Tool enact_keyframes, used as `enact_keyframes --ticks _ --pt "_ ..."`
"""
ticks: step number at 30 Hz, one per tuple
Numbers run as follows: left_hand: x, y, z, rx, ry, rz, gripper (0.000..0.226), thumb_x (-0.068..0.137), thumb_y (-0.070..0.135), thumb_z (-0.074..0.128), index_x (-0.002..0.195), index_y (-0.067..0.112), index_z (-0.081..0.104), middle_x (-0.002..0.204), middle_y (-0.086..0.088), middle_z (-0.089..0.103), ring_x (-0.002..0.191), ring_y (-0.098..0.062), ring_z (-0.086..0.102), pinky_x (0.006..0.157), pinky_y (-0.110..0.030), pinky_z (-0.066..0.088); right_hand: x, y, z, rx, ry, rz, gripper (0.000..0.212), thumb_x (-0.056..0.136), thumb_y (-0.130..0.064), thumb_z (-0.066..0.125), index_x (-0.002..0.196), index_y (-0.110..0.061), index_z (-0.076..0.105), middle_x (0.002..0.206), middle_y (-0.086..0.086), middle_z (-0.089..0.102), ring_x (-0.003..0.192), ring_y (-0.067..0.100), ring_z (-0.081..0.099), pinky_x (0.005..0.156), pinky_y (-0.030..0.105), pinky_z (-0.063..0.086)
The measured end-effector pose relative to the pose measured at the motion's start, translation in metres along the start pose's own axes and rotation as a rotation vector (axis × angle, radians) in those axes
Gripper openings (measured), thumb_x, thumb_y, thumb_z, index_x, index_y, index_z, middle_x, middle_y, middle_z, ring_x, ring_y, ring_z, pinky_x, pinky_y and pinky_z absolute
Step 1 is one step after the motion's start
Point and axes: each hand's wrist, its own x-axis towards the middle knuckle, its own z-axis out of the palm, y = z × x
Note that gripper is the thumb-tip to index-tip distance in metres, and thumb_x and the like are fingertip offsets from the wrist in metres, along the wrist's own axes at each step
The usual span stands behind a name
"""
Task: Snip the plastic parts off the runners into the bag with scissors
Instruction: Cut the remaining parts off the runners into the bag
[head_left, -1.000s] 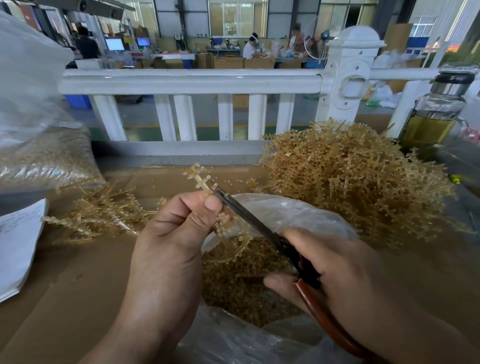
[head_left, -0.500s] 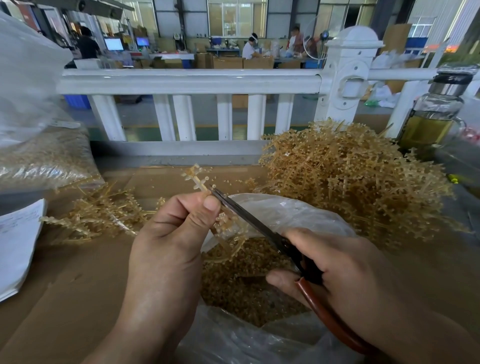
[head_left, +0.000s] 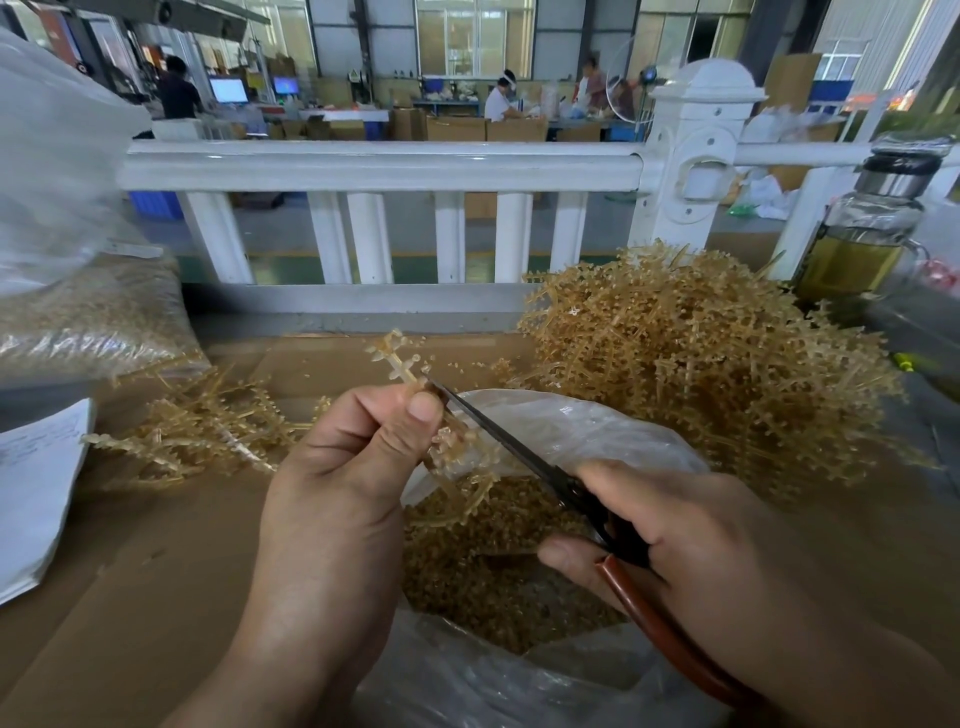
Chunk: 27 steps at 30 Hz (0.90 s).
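Observation:
My left hand (head_left: 343, 483) pinches a tan plastic runner (head_left: 396, 358) between thumb and fingers, holding it over the open clear bag (head_left: 582, 431). The runner's tip sticks up past my thumb and its lower branches hang toward the bag. My right hand (head_left: 691, 540) grips scissors (head_left: 519, 452) with dark blades and red-brown handles. The blade tips meet the runner just beside my left thumb. Inside the bag lies a heap of small cut tan parts (head_left: 488, 561).
A big tangled pile of uncut runners (head_left: 706, 364) sits at the right. Stripped runners (head_left: 208, 431) lie at the left, near white paper (head_left: 36, 483) and a filled clear bag (head_left: 78, 312). A glass bottle (head_left: 872, 234) stands far right. A white railing (head_left: 384, 166) bounds the cardboard-covered table.
Both hands stay almost in place. The scissor tips keep against the runner by my left thumb, and the runner has barely shifted.

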Motion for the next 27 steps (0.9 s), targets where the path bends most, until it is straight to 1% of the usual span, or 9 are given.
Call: enact_keyframes --ticks 5,7,10,14,18,21,24,26,27 --pt "0.0018 0.0002 -0.0001 0.016 0.004 0.05 0.018 0.076 0.036 0.08 0.087 0.025 0.071 0.081 -0.001 0.068 0.079 -0.012 0.064 0.078 -0.023 0.052 0.0009 -0.0006 0.0031 0.03 -0.027 0.003 0.053 0.086 -0.077 0.039 0.097 -0.031 0.063 0.065 -0.019 0.052 0.065 -0.003 0.054 0.058 0.007 0.038" --pt "0.0016 0.0007 0.0003 0.074 0.022 0.076 0.014 0.08 0.037 0.079 0.085 0.027 0.07 0.08 0.0 0.068 0.078 -0.011 0.063 0.077 -0.026 0.05 0.0011 -0.0013 0.0038 0.041 -0.025 0.018 0.051 0.085 -0.078 0.04 0.102 -0.035 0.062 0.067 -0.02 0.055 0.066 -0.003 0.056 0.056 0.008 0.039" --pt "0.0004 0.0014 0.0011 0.124 0.039 0.091 0.016 0.084 0.044 0.067 0.082 0.029 0.069 0.076 0.002 0.068 0.076 -0.01 0.062 0.081 -0.035 0.042 0.0006 -0.0013 0.0051 0.021 -0.024 0.019 0.051 0.084 -0.079 0.04 0.101 -0.036 0.062 0.068 -0.023 0.054 0.066 -0.005 0.055 0.055 0.008 0.033" --pt "-0.0004 0.0017 0.0029 0.124 0.025 0.096 0.009 0.087 0.039 0.066 0.084 0.031 0.068 0.074 0.001 0.067 0.075 -0.009 0.062 0.082 -0.034 0.041 0.0 -0.0016 0.0075 0.042 -0.027 0.021 0.051 0.084 -0.078 0.042 0.103 -0.035 0.061 0.072 -0.022 0.054 0.069 -0.004 0.054 0.057 0.013 0.039" --pt "-0.0023 0.0032 0.0049 0.11 0.033 0.071 0.017 0.08 0.048 0.07 0.082 0.031 0.068 0.076 -0.001 0.07 0.078 -0.01 0.064 0.085 -0.037 0.041 -0.0004 -0.0006 0.0053 0.041 -0.037 0.014 0.042 0.085 -0.074 0.048 0.108 -0.04 0.058 0.071 -0.023 0.053 0.066 -0.006 0.053 0.058 0.012 0.035" --pt "-0.0028 0.0055 0.0054 0.138 0.056 0.063 0.023 0.079 0.053 0.069 0.082 0.029 0.069 0.08 -0.001 0.073 0.075 -0.007 0.065 0.082 -0.038 0.041 -0.0003 0.0019 0.0029 0.026 -0.019 0.041 0.047 0.084 -0.078 0.042 0.107 -0.04 0.057 0.072 -0.02 0.057 0.067 -0.001 0.057 0.059 0.016 0.044" --pt "-0.0025 0.0065 0.0044 0.148 0.069 0.06 0.024 0.082 0.052 0.067 0.084 0.029 0.069 0.082 -0.002 0.075 0.072 -0.006 0.064 0.08 -0.04 0.04 0.0001 0.0055 0.0009 0.033 -0.001 0.075 0.052 0.082 -0.081 0.039 0.109 -0.039 0.056 0.073 -0.016 0.06 0.065 0.003 0.059 0.052 0.024 0.047" --pt "-0.002 0.0067 0.0045 0.146 0.059 0.062 0.024 0.082 0.051 0.067 0.085 0.027 0.068 0.083 -0.003 0.075 0.077 -0.008 0.066 0.083 -0.04 0.041 0.0008 0.0075 0.0007 0.037 -0.025 0.069 0.053 0.082 -0.081 0.039 0.11 -0.04 0.056 0.074 -0.016 0.06 0.068 0.002 0.059 0.057 0.021 0.047" --pt "-0.0019 0.0068 0.0045 0.14 0.05 0.062 0.024 0.082 0.051 0.067 0.085 0.028 0.068 0.083 -0.003 0.074 0.08 -0.01 0.067 0.084 -0.041 0.041 0.0009 0.0078 0.0014 0.028 -0.03 0.048 0.054 0.083 -0.081 0.038 0.11 -0.039 0.057 0.075 -0.017 0.06 0.072 0.002 0.059 0.064 0.016 0.045"
